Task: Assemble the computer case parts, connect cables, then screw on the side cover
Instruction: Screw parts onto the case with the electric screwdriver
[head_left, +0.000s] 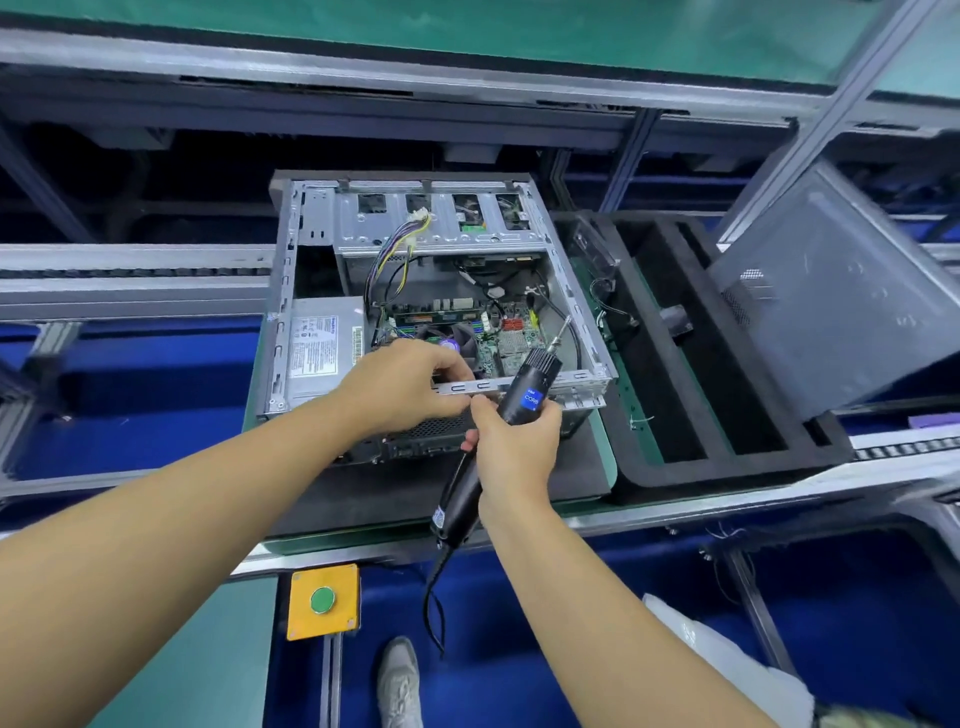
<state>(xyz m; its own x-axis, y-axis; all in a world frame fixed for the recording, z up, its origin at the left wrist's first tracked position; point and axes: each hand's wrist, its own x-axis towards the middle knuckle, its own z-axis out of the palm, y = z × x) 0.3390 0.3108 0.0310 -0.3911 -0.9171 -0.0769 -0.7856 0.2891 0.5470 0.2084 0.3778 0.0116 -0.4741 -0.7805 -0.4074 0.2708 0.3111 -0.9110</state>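
Open computer case (283, 312) lies on the desk (363, 540), interior facing up. Side cover (841, 312) leans well apart at right, beyond a black foam tray (727, 465); not yet fitted.

Inside the case: power supply (317, 348) at left, motherboard (514, 343) at right, cable bundle (387, 260) running up to the drive cage.

Right hand (514, 447): grip wrapped round an electric screwdriver (530, 395), bit angled up over the motherboard, touching nothing.

Left hand (410, 384): grip narrow, pinching the near rail (488, 385), perhaps with a screw; too small to tell.

Step, as judged: fastening inner parts; cover stage ahead. Next move calls for the bit brought square onto a screw head, with the left hand steadying the rail.
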